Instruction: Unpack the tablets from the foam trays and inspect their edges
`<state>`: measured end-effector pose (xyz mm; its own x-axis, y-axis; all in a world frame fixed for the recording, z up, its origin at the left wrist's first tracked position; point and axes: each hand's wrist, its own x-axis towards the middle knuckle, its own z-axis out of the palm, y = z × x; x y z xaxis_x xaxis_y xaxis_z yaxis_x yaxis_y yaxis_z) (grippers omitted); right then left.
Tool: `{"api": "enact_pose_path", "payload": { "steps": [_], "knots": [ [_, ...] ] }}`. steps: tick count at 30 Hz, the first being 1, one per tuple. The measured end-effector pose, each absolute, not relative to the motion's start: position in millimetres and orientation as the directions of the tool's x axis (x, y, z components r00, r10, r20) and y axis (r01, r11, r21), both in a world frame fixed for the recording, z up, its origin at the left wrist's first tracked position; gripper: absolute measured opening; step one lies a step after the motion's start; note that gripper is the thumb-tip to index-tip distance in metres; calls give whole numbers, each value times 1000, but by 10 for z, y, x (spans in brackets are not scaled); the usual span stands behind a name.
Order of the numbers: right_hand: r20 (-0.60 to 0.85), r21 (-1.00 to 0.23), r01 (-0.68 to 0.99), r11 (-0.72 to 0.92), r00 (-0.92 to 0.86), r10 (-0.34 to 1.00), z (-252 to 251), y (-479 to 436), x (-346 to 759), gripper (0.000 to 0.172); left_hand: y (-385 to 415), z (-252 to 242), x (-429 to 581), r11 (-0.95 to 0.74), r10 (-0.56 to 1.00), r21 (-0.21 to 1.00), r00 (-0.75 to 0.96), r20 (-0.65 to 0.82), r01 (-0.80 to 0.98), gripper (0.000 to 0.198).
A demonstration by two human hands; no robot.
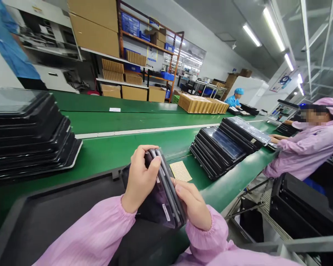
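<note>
Several thin dark flat panels, pressed together like a small stack of display screens, stand tilted on edge between my hands. A white label shows on the near face. My left hand grips their upper end, thumb on the edge and fingers wrapped behind. My right hand closes on the lower right side, its fingertips partly hidden. Below them lies a large black tray. Just beyond my right hand, a pale yellow sheet of small stickers lies on the green bench.
Stacked black trays rise at the left. More stacked trays with glossy panels stand right of centre. A person in pink works at the right, beside a cart of black trays. Cardboard dividers sit on the far side.
</note>
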<state>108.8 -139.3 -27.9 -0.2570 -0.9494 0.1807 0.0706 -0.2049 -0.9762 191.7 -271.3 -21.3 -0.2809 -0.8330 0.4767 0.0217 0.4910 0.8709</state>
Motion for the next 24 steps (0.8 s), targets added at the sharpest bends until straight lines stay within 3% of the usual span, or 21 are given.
{"api": "enact_pose_path", "payload": {
  "steps": [8,18,24],
  "knots": [
    [156,-984,31,-175,-319,-935,-285,-1389,1065,47,-2705,-190,1897,510,-815,860,-312,487,12,25],
    [102,-973,138,-183,-454,-885,-423,-1429,941,39,-2695,-191,1675,525,-816,850,-308,489,-42,27],
    [128,-965,160,-207,-402,-907,-366,-1437,869,36,-2696,-226,1557,540,-812,839,-309,496,-71,23]
  ]
}}
